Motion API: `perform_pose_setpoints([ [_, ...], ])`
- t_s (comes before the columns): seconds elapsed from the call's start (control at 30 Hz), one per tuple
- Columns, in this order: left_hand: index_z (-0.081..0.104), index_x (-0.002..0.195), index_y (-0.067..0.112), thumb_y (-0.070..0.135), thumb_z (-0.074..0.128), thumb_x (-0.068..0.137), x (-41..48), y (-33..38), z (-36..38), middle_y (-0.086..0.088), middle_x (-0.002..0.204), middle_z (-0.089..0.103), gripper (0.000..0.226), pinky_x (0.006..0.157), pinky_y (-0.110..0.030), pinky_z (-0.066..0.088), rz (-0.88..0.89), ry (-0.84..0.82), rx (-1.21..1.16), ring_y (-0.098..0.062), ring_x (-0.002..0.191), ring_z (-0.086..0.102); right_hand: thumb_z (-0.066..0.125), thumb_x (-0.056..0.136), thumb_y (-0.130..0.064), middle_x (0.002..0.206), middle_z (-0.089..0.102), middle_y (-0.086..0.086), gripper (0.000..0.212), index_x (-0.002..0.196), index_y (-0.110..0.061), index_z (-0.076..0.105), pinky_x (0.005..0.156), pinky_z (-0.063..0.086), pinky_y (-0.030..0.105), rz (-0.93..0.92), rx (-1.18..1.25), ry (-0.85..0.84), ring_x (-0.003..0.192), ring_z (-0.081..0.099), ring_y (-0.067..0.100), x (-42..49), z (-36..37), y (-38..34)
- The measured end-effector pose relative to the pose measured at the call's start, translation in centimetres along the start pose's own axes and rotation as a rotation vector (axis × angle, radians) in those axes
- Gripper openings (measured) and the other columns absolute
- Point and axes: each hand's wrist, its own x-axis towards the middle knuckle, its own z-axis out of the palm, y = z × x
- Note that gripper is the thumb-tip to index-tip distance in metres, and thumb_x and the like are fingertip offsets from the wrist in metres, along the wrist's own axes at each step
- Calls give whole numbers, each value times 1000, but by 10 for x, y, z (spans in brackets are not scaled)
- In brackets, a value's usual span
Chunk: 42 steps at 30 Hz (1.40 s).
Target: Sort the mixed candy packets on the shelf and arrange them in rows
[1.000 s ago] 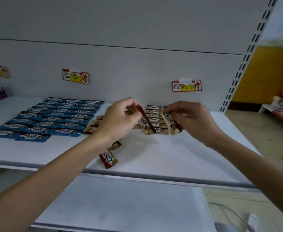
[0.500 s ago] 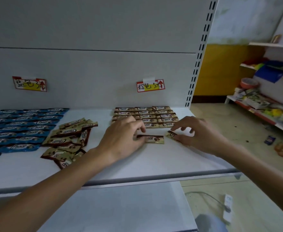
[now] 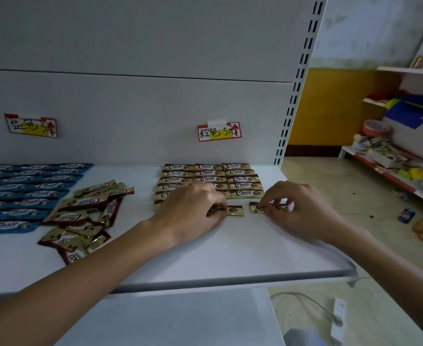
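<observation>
Gold-and-brown Choco packets lie in neat rows at the back right of the white shelf, under a red-and-yellow label. My left hand pinches one gold packet flat on the shelf, just in front of the rows. My right hand pinches a second gold packet lying to its right. A loose heap of gold packets sits left of centre. Blue Choco packets lie in rows at the far left.
A second label hangs on the back panel above the blue rows. The shelf's slotted upright bounds it on the right. A lower shelf juts out below. Beyond, another rack holds goods, and a power strip lies on the floor.
Both hands have come down from holding packets in the air to setting them flat on the shelf in front of the gold rows; since half a second ago they have barely moved.
</observation>
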Motion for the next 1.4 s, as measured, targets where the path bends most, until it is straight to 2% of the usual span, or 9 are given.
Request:
perform_pose_setpoints([
  [0.13, 69, 103, 26, 33, 56, 89, 2, -3, -3, 3, 103, 63, 20, 79, -26, 40, -3, 1, 30, -16, 93, 56, 66, 79, -13, 94, 63, -15, 21, 85, -31, 74, 66, 38, 4, -17, 18, -12, 78, 56, -2, 5, 0, -5],
  [0.37, 64, 111, 29, 36, 48, 93, 6, -4, -5, 7, 110, 62, 26, 82, -25, 35, 19, 10, 117, -14, 106, 54, 69, 77, -11, 90, 66, -8, 19, 81, -28, 75, 63, 40, 9, -57, 61, 5, 71, 56, -2, 14, 6, -5],
  [0.77, 67, 105, 23, 35, 54, 89, 6, -10, 1, 3, 103, 64, 23, 75, -26, 40, -4, 79, 77, -20, 97, 59, 70, 75, -5, 89, 68, -2, 20, 83, -22, 76, 67, 34, 1, -138, 61, 37, 77, 51, -14, 20, 12, -7],
  [1.03, 66, 107, 25, 34, 58, 87, 7, -16, -1, 5, 105, 62, 24, 70, -23, 34, -17, 116, 39, -17, 98, 57, 70, 76, -7, 84, 66, -5, 15, 80, -20, 75, 65, 36, 3, -128, 62, 59, 75, 53, -5, 24, 16, -7],
  [1.2, 69, 93, 24, 37, 58, 81, 2, -32, -19, 11, 87, 59, 21, 72, -29, 46, -73, 137, -102, -11, 81, 57, 70, 78, -9, 85, 65, -7, 12, 85, -18, 74, 63, 37, 4, -127, 56, 101, 68, 53, -5, 32, 15, -10],
  [1.23, 69, 91, 24, 39, 56, 79, -3, -37, -25, 11, 86, 60, 23, 73, -28, 47, -88, 139, -144, -8, 79, 57, 69, 78, -9, 85, 65, -7, 12, 85, -18, 74, 63, 36, 4, -129, 55, 103, 67, 52, -7, 34, 16, -13],
  [1.33, 68, 94, 28, 32, 63, 84, -28, -54, -45, 15, 89, 61, 12, 68, -7, 37, -127, 131, -176, 4, 81, 55, 68, 79, -7, 83, 60, -11, 13, 88, -15, 73, 64, 37, 5, -179, 66, 88, 67, 51, -9, 40, 21, -31],
  [1.4, 65, 97, 29, 25, 64, 84, -53, -67, -57, 20, 92, 58, 14, 68, -4, 37, -174, 120, -137, 9, 83, 54, 68, 79, -6, 85, 59, -11, 14, 91, -12, 73, 64, 37, 3, -241, 69, 60, 68, 49, -10, 44, 28, -48],
])
